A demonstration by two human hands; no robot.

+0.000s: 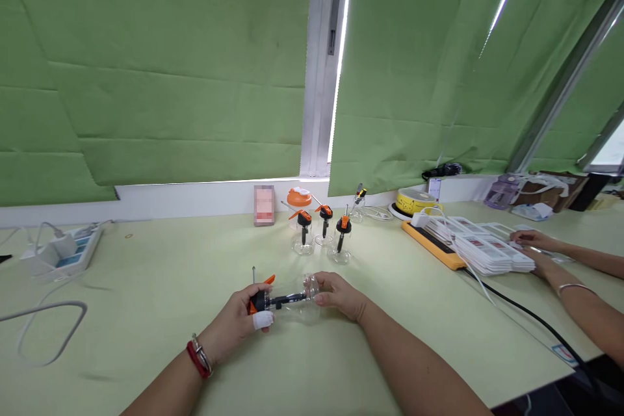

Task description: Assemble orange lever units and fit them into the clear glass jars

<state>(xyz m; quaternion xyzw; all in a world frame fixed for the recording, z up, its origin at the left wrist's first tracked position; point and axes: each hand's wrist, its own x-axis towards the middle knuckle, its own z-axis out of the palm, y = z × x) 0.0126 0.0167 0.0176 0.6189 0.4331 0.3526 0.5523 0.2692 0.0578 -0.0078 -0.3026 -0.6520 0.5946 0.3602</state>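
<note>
A clear bottle (307, 312) with a black-and-orange top and a dark tube inside lies sideways between my hands, just above the table. My left hand (248, 312), with white tape on one finger, is closed around the top; a thin metal rod and an orange lever stick out there. My right hand (336, 292) grips the wide base end of the bottle. Behind them stand several similar bottles upright, among them a near one (341, 250) and a left one (303, 240), each with a black-and-orange top.
A pink-screened phone (264, 205) leans at the wall beside an orange-lidded container (298, 197). At left lies a power strip (80, 250) with cables. To the right are an orange power strip (433, 246), stacked white cards (487, 250), a yellow round case (414, 200), and another person's hands (536, 247).
</note>
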